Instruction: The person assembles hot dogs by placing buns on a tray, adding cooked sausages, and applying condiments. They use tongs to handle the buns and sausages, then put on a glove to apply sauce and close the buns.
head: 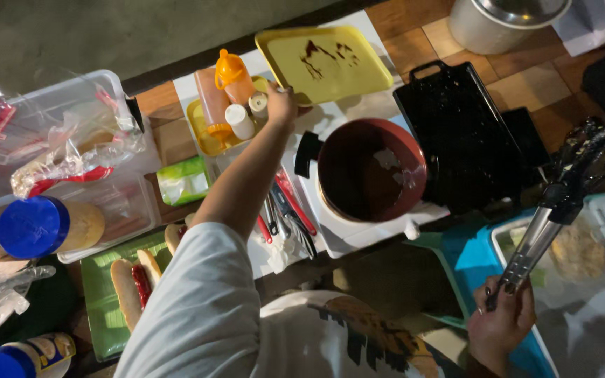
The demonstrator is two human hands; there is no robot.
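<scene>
My left hand [281, 101] reaches far forward and grips the near corner of a yellow tray [327, 66], which is tilted and smeared with dark sauce. My right hand [504, 318] is low at the right, closed around the handle of long metal tongs [561, 199]. Their dark tips point up and to the right over a clear-lidded container [582, 259]. Between the hands sits a round red pan [372, 171] with a dark inside, on a white board.
A black griddle [456, 133] lies right of the pan and a metal pot [505, 21] behind it. Sauce bottles [236, 98] stand in a small yellow tray. Left: clear plastic boxes [57, 133], a blue-lidded jar [33, 225], filled buns on a green tray [99, 294]. Red-handled utensils [288, 210] lie near my arm.
</scene>
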